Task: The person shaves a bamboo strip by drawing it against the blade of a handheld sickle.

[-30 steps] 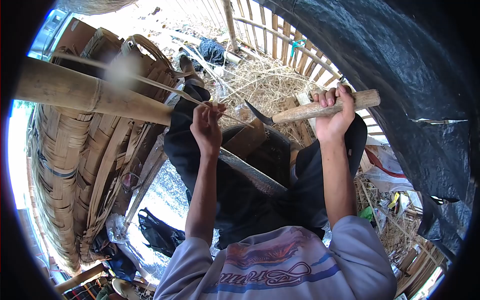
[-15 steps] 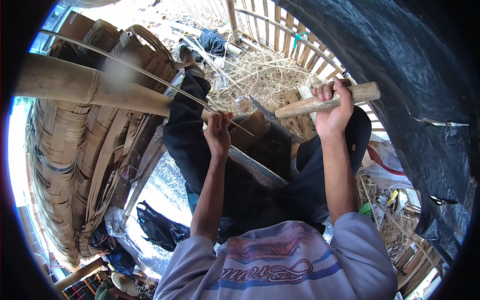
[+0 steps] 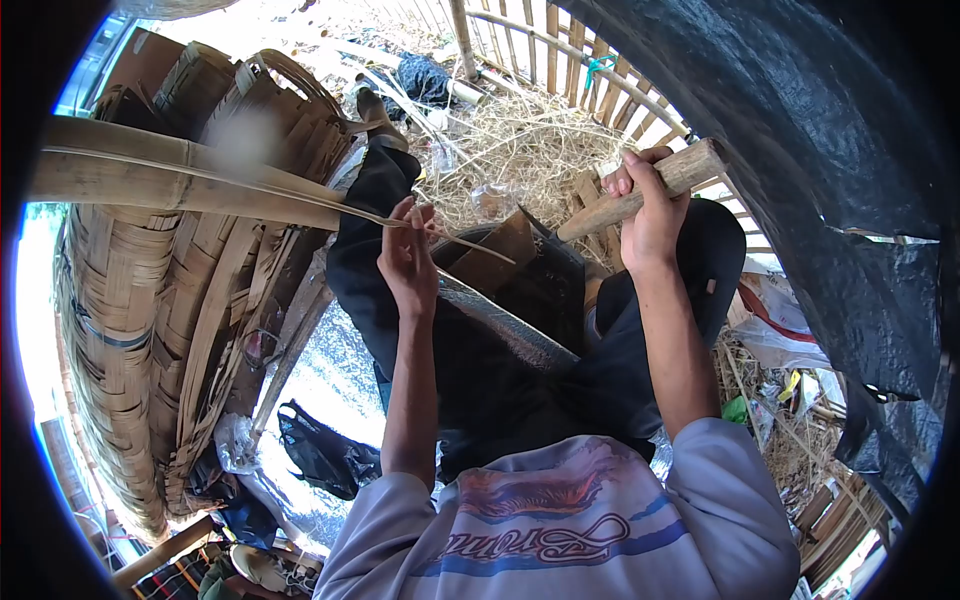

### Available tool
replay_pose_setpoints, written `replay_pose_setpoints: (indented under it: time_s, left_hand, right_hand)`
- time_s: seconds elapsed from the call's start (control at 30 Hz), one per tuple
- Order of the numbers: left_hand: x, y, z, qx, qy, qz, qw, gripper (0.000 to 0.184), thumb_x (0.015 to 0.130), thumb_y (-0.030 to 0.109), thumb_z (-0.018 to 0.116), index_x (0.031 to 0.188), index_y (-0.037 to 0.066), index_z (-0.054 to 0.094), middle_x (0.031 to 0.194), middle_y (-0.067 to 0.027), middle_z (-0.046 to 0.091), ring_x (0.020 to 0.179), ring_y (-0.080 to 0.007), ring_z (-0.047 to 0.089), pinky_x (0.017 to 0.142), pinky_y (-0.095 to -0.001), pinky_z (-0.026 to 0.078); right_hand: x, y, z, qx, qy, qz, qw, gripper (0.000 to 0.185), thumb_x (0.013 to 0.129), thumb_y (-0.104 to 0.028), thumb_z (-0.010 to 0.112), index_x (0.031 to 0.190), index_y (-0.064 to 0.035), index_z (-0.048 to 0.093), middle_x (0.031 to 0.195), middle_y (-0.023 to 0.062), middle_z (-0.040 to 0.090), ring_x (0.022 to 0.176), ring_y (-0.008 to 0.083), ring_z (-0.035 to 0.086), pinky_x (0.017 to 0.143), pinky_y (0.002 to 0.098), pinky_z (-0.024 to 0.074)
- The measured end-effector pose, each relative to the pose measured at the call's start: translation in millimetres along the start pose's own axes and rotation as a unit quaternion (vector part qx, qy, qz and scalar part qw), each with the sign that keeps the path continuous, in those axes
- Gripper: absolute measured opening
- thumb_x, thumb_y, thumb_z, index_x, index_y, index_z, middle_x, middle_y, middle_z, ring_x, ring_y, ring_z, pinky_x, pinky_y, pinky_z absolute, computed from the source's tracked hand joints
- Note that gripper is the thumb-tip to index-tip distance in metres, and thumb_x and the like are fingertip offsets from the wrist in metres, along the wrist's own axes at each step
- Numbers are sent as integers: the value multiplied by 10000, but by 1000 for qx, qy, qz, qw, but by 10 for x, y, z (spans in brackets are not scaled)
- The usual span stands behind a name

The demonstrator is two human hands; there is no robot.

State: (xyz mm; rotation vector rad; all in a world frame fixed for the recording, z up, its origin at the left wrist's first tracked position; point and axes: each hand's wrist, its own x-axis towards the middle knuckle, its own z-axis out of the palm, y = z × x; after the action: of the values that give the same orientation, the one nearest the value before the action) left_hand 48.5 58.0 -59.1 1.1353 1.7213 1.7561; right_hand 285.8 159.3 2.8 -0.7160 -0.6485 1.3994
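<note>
My left hand [image 3: 408,265] is closed on a long thin bamboo strip [image 3: 472,244]. The strip runs left along a thick bamboo pole [image 3: 110,165], and its short end points right, over a dark container [image 3: 545,285] between my legs. A brown flat piece [image 3: 500,250] stands in that container. In my right hand [image 3: 655,220] is a knife with a thick wooden handle [image 3: 690,168], its butt pointing up and right. The lower end of the handle is above the container's far edge; the blade cannot be made out.
Woven bamboo baskets [image 3: 125,300] stand at the left. Straw-like shavings [image 3: 550,150] cover the ground ahead, before a slatted bamboo fence [image 3: 570,60]. Black plastic sheeting [image 3: 800,150] hangs on the right. A black plastic bag [image 3: 320,450] lies by my left arm.
My left hand has shifted slightly left, and the strip's far end has dropped against the pole. My right hand has tilted the knife more steeply, and its blade no longer shows.
</note>
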Motion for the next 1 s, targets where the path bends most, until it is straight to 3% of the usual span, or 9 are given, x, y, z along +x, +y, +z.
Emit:
replay_pose_setpoints:
  time_s: [0.1,0.13,0.23,0.43,0.5,0.6,0.73,0.87,1.0]
  left_hand:
    - [98,343,-30,-30,12,29,999,309,997,179,512,1222,-34,519,1013,-165,679,961,-191,660,842,-307,519]
    - [127,396,-71,5,-4,45,999,316,1000,162,491,1250,-30,477,1063,-191,647,938,-228,666,817,-331,558]
    - [192,505,-168,43,-28,72,996,294,985,123,513,1232,-31,476,1027,-200,650,921,-233,675,806,-346,574]
    - [204,511,-117,-30,0,47,998,232,965,84,539,1159,-37,497,991,-199,648,910,-255,684,797,-337,592]
    - [186,458,-85,-38,0,33,999,215,962,75,543,1143,-33,503,995,-197,647,914,-260,685,800,-335,592]
    - [162,315,-42,-60,10,30,998,108,943,40,572,1015,-37,548,1003,-115,634,914,-222,683,807,-314,577]
    - [139,187,-17,-58,1,9,998,84,926,31,602,898,-26,547,1000,-83,628,912,-179,664,819,-308,563]
    - [145,155,-57,-65,12,-5,998,78,917,26,615,932,-25,558,1005,-90,627,910,-182,664,829,-309,558]
    - [175,260,-51,-19,17,47,999,225,973,136,546,1114,-38,531,1042,-154,641,935,-216,667,847,-324,549]
  right_hand:
    - [0,9,13,7,3,10,1000,165,816,34,661,825,-44,517,705,30,509,593,123,495,589,319,441]
    - [2,13,17,8,4,9,1000,165,816,34,661,825,-44,517,705,30,509,593,123,495,589,319,441]
    - [-4,27,20,8,8,9,1000,173,815,36,668,845,-42,516,710,34,513,595,124,496,586,320,442]
    - [-16,11,26,15,12,8,1000,192,808,49,676,867,-40,516,707,34,517,594,129,502,580,318,443]
    - [-35,-10,43,-27,6,12,1000,163,841,-19,645,797,-79,500,678,-6,458,631,103,465,645,312,415]
    - [-43,-13,46,-31,8,9,999,161,839,-11,643,794,-76,503,682,-6,459,632,103,466,638,310,413]
    - [-8,42,-28,7,2,-4,1000,200,810,61,668,872,-40,507,701,30,513,598,130,517,576,315,447]
    - [-8,65,-22,-1,10,3,1000,197,811,60,670,865,-39,509,734,34,519,600,129,519,580,313,451]
    - [-10,63,-13,-5,10,5,1000,188,811,58,673,861,-35,518,742,32,521,604,127,520,583,309,452]
